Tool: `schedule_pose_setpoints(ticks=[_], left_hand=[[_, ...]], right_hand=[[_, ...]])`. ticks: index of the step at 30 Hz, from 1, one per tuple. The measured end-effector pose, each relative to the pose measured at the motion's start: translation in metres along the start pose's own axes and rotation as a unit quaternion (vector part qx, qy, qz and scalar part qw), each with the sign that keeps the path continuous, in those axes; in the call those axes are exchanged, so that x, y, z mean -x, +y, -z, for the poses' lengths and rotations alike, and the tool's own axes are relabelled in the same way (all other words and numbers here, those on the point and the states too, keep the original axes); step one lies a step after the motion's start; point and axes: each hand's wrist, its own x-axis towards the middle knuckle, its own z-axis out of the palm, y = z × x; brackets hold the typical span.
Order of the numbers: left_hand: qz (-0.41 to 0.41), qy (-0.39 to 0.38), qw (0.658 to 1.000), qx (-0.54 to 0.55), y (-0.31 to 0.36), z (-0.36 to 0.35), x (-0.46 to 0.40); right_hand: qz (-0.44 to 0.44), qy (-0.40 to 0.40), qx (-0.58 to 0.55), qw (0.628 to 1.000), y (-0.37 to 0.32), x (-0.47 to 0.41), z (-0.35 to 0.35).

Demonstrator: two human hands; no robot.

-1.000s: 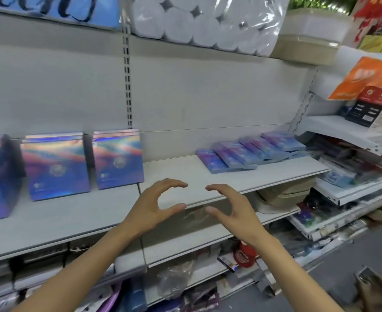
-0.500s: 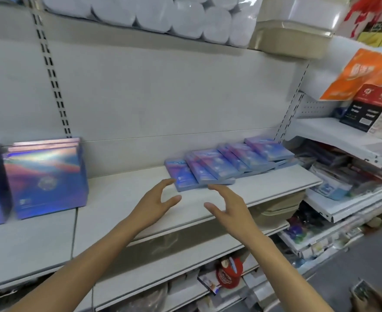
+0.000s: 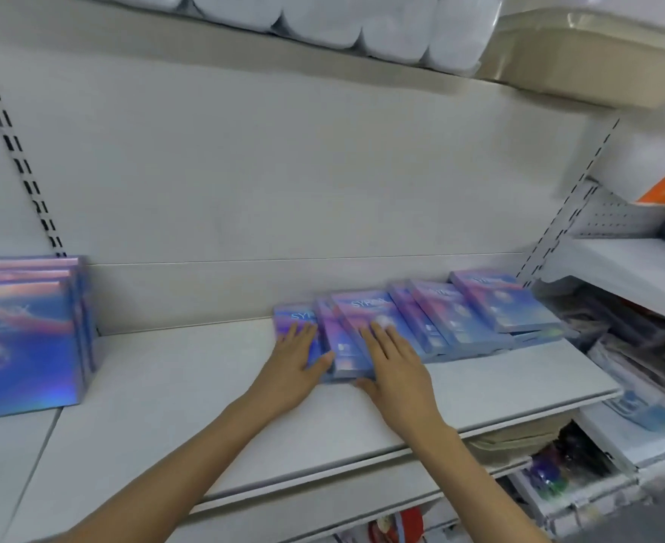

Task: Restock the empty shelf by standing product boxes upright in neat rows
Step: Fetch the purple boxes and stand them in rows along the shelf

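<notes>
White metal shelving fills our view, and we face one pale shelf (image 3: pixel 189 389) with a plain back panel (image 3: pixel 283 170) behind it. Toward the shelf's right end, near the back, a row of flat boxes (image 3: pixel 479 311) lies face up, each overlapping the next like fallen tiles; their purple-blue covers carry pale lettering, too blurred to read fully. We have both hands on the left end of that row. Our left hand (image 3: pixel 291 362) lies flat on the leftmost box (image 3: pixel 287 319), fingers straight and together, thumb out toward the next box. Our right hand (image 3: pixel 397 366) lies flat on the box beside it, fingers straight, thumb down by the box's front edge on the shelf. Neither hand is curled round anything. At the shelf's left end, well apart from the flat row, upright boxes (image 3: pixel 21 346) with shiny rainbow fronts stand one behind another. On the shelf above sit wrapped white rolls (image 3: pixel 362 25) and a beige tub (image 3: pixel 593 56). Lower shelves to the right hold mixed goods we cannot make out.
</notes>
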Motion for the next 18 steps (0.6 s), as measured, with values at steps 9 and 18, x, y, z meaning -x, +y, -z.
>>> schedule_pose_setpoints(ticks=[9, 18], left_hand=[[0.131, 0.045, 0.838, 0.527, 0.055, -0.007, -0.005], [0.083, 0.126, 0.841, 0.519, 0.042, -0.015, 0.016]], right_hand=[[0.060, 0.087, -0.066, 0.992, -0.001, 0.004, 0.005], [-0.051, -0.012, -0.424, 0.904, 0.027, -0.008, 0.041]])
